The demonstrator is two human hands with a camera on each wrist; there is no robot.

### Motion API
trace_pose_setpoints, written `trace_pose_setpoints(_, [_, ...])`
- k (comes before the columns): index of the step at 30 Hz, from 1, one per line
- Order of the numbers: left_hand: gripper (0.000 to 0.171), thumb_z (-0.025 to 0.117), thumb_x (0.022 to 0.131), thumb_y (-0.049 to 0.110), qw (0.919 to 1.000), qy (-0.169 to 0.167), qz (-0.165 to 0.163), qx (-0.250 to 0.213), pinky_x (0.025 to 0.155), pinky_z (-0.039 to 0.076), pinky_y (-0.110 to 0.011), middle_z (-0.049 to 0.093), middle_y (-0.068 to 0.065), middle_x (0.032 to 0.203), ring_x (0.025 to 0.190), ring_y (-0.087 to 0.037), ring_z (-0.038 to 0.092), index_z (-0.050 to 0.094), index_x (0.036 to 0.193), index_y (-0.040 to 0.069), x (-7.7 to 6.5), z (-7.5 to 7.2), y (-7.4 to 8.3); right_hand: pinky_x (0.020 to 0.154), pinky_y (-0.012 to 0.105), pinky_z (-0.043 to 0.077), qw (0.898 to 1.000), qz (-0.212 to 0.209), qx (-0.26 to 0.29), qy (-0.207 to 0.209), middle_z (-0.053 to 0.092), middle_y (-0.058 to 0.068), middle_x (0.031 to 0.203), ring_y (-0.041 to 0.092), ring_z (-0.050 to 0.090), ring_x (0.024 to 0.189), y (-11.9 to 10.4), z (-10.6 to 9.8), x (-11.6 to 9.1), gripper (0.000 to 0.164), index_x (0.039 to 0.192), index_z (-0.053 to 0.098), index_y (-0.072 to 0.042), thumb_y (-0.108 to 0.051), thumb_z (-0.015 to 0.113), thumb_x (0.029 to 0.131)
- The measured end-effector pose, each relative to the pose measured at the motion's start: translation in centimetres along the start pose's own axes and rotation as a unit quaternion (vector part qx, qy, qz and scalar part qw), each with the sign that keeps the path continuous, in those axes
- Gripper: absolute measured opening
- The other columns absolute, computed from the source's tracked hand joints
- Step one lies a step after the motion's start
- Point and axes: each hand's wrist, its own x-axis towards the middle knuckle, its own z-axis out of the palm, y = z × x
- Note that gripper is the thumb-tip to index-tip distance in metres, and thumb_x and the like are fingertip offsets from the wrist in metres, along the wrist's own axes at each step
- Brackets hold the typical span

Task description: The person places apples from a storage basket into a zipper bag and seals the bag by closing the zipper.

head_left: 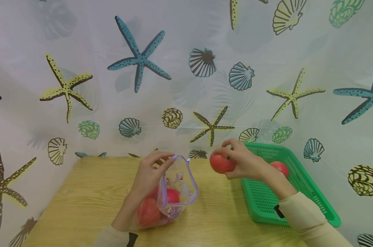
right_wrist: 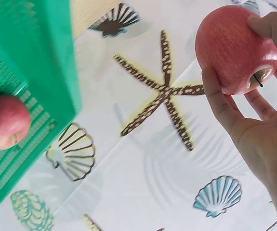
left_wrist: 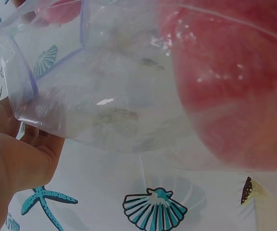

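My right hand (head_left: pixel 243 160) grips a red apple (head_left: pixel 220 162) in the air, left of the green basket; the right wrist view shows fingers and thumb around the apple (right_wrist: pixel 234 50), its stem showing. With my left hand (head_left: pixel 150 175) I pinch the rim of a clear zip bag (head_left: pixel 191 178) with a purple edge. The bag's mouth gapes open toward the right. Inside it lie red apples (head_left: pixel 148 212), seen through the plastic. In the left wrist view one bagged apple (left_wrist: pixel 234 86) looms large beside the left hand (left_wrist: pixel 20 154).
A green perforated basket (head_left: pixel 256 209) stands on the right of the wooden table (head_left: pixel 214 219). In it sits an apple (head_left: pixel 280 168), partly behind my right forearm; the right wrist view shows a second at its edge. A curtain (head_left: pixel 180 92) with starfish and shells hangs behind.
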Motion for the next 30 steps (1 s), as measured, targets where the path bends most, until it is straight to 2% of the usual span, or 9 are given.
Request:
trace_pose_setpoints(6, [0.018,0.071,0.093,0.024,0.9999,0.011,0.011,0.0,0.074,0.057,-0.028,0.068,0.005,0.096,0.083,-0.014,0.062,0.074,0.11,0.02,0.2,0.2,-0.1,0.085,0.042,0.05,0.998,-0.059,0.011,-0.002,0.047,0.007,0.129,0.026,0.044,0.117,-2.9,0.8,1.8,0.066,0.127,0.06,-0.028,-0.016,0.086,0.067])
trace_pose_setpoints(12, [0.018,0.071,0.093,0.027,0.9997,0.019,0.011,0.007,0.075,0.056,-0.029,0.068,0.007,0.096,0.083,-0.013,0.062,0.074,0.11,0.022,0.3,0.3,0.0,0.086,0.038,0.051,0.994,-0.111,0.011,-0.02,0.048,0.005,0.128,0.021,0.045,0.115,-5.4,2.2,3.6,0.069,0.129,0.059,-0.026,-0.025,0.088,0.067])
trace_pose_setpoints(16, [0.018,0.072,0.092,0.027,0.9995,0.026,0.014,0.013,0.073,0.055,-0.025,0.068,0.006,0.096,0.082,-0.013,0.062,0.074,0.109,0.021,0.5,0.4,-0.1,0.085,0.034,0.051,0.991,-0.123,0.013,-0.042,0.048,0.004,0.127,0.018,0.046,0.112,-6.8,3.2,4.6,0.069,0.131,0.059,-0.029,-0.03,0.087,0.068])
trace_pose_setpoints(19, [0.019,0.071,0.093,0.026,0.9994,0.03,0.009,0.016,0.072,0.055,-0.024,0.069,0.003,0.097,0.082,-0.015,0.062,0.074,0.11,0.018,0.5,0.4,0.0,0.084,0.033,0.052,0.991,-0.123,0.022,-0.048,0.047,0.005,0.13,0.018,0.046,0.112,-7.6,4.2,5.2,0.071,0.135,0.056,-0.03,-0.026,0.086,0.072])
trace_pose_setpoints(22, [0.02,0.071,0.093,0.028,0.9989,0.042,-0.013,0.018,0.067,0.054,-0.023,0.07,0.003,0.098,0.083,-0.015,0.061,0.074,0.11,0.019,0.5,0.2,0.1,0.086,0.033,0.053,0.991,-0.126,0.02,-0.027,0.045,0.008,0.135,0.021,0.048,0.114,-8.1,5.5,5.6,0.071,0.14,0.051,-0.026,-0.022,0.085,0.077])
trace_pose_setpoints(25, [0.019,0.071,0.093,0.029,0.9976,0.057,-0.037,0.009,0.061,0.052,-0.022,0.069,0.004,0.096,0.083,-0.016,0.06,0.074,0.11,0.021,0.4,-0.1,0.1,0.09,0.034,0.054,0.992,-0.124,0.012,0.022,0.046,0.01,0.135,0.022,0.052,0.117,-8.3,6.7,5.8,0.06,0.134,0.053,-0.017,-0.016,0.082,0.081])
trace_pose_setpoints(28, [0.019,0.071,0.092,0.027,0.9971,0.065,-0.039,-0.004,0.056,0.05,-0.022,0.068,0.003,0.094,0.081,-0.017,0.06,0.075,0.109,0.02,0.4,-0.5,0.1,0.091,0.036,0.053,0.992,-0.114,0.006,0.054,0.05,0.008,0.128,0.023,0.053,0.115,-8.2,7.3,5.6,0.043,0.122,0.059,-0.012,-0.01,0.078,0.084])
trace_pose_setpoints(30, [0.018,0.071,0.092,0.025,0.9972,0.065,-0.034,-0.008,0.055,0.05,-0.022,0.068,0.002,0.093,0.08,-0.017,0.06,0.075,0.109,0.019,0.4,-0.7,0.1,0.092,0.037,0.052,0.993,-0.105,0.006,0.059,0.051,0.007,0.124,0.022,0.053,0.113,-7.9,7.2,5.4,0.038,0.118,0.06,-0.011,-0.009,0.077,0.084])
